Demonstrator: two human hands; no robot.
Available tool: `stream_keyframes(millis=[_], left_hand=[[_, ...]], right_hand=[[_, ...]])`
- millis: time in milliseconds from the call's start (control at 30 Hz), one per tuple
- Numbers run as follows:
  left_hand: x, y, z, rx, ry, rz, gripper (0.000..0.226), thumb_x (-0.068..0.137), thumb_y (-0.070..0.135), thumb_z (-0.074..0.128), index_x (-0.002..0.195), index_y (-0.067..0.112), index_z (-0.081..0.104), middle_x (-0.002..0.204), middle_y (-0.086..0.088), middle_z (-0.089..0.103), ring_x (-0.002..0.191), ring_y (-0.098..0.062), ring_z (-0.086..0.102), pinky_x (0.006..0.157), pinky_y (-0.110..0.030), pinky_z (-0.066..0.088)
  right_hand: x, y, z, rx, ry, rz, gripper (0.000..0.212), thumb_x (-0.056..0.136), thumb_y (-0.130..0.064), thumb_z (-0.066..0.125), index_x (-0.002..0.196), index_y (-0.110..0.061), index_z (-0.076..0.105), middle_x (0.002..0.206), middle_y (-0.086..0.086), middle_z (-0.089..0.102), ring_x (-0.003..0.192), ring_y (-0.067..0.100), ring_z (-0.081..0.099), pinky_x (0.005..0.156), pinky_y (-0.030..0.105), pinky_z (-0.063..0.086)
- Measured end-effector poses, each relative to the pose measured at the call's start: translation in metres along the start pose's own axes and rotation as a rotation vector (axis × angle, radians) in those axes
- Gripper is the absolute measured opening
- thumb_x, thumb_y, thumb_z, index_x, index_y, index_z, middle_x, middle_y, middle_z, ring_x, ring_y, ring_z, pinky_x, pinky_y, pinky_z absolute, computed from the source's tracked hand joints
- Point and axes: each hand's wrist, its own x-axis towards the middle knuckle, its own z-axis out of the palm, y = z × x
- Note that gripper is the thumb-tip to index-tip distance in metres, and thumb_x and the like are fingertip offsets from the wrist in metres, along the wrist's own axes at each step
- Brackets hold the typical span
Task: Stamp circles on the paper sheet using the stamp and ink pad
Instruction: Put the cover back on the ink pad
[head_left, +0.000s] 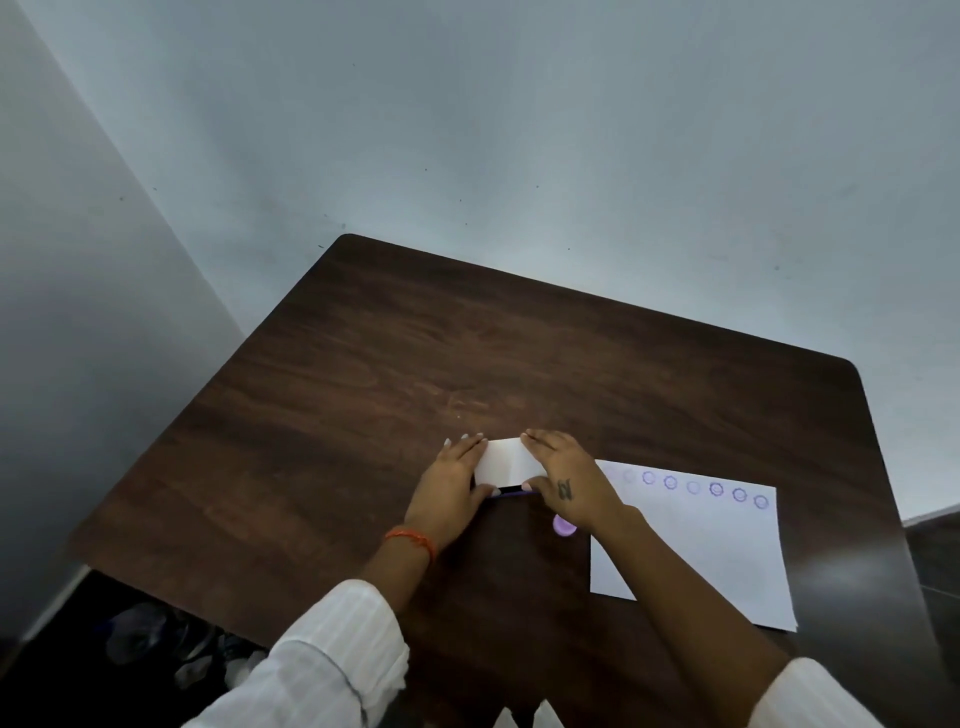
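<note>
A white ink pad box (508, 460) lies in the middle of the dark wooden table (363, 389), its lid partly raised so a dark gap and a purple edge show at its near side. My left hand (452, 486) grips its left end and my right hand (563, 475) grips its right end. A small round purple stamp (564, 526) lies on the table just under my right wrist. The white paper sheet (722, 551) lies to the right, with a row of several purple circles (693, 487) along its far edge.
The table stands in a corner against grey walls (467, 130). Several clear bags or bottles (156, 639) lie on the floor below the table's left edge. White paper tips (524, 717) poke up at the bottom edge.
</note>
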Motion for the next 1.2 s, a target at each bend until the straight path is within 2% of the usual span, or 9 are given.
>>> stream_keyframes(millis=[133, 333, 800, 1067, 1200], left_hand=[[-0.002, -0.002, 0.006, 0.020, -0.050, -0.030, 0.069, 0.086, 0.025, 0.061, 0.144, 0.015, 0.025, 0.156, -0.002, 0.024, 0.145, -0.021, 0.014, 0.118, -0.032, 0.010], [-0.006, -0.005, 0.010, 0.024, -0.051, -0.032, 0.068, 0.086, 0.024, 0.061, 0.143, 0.014, 0.026, 0.155, -0.002, 0.025, 0.145, -0.019, 0.015, 0.117, -0.028, 0.007], [-0.006, -0.002, 0.007, 0.042, -0.129, -0.087, 0.068, 0.086, 0.027, 0.061, 0.143, 0.017, 0.026, 0.158, 0.001, 0.016, 0.146, -0.023, 0.012, 0.120, -0.040, 0.018], [-0.007, -0.002, 0.006, 0.015, -0.155, -0.112, 0.067, 0.086, 0.028, 0.061, 0.143, 0.020, 0.025, 0.158, 0.003, 0.013, 0.145, -0.026, 0.013, 0.117, -0.041, 0.021], [-0.008, -0.003, 0.007, -0.004, -0.156, -0.104, 0.074, 0.085, 0.028, 0.062, 0.145, 0.022, 0.019, 0.158, 0.005, 0.011, 0.144, -0.025, 0.016, 0.116, -0.039, 0.020]], right_hand=[[-0.003, 0.004, 0.006, 0.010, -0.022, 0.000, 0.062, 0.088, -0.020, 0.057, 0.142, -0.011, 0.027, 0.153, 0.006, 0.029, 0.141, 0.021, 0.023, 0.115, 0.028, 0.019], [-0.004, 0.005, 0.014, 0.021, -0.030, -0.001, 0.064, 0.088, -0.021, 0.057, 0.143, -0.011, 0.025, 0.154, 0.005, 0.027, 0.141, 0.021, 0.020, 0.115, 0.030, 0.019], [-0.007, 0.006, 0.014, 0.047, -0.061, 0.064, 0.066, 0.086, -0.025, 0.060, 0.142, -0.015, 0.027, 0.156, 0.005, 0.021, 0.141, 0.024, 0.021, 0.115, 0.032, 0.023], [-0.007, 0.005, 0.010, 0.068, -0.070, 0.072, 0.068, 0.084, -0.021, 0.064, 0.142, -0.016, 0.029, 0.155, 0.004, 0.023, 0.142, 0.024, 0.022, 0.115, 0.034, 0.023], [-0.008, 0.006, 0.009, 0.084, -0.057, 0.070, 0.066, 0.084, -0.019, 0.064, 0.141, -0.016, 0.031, 0.156, 0.004, 0.022, 0.142, 0.023, 0.022, 0.115, 0.033, 0.024]])
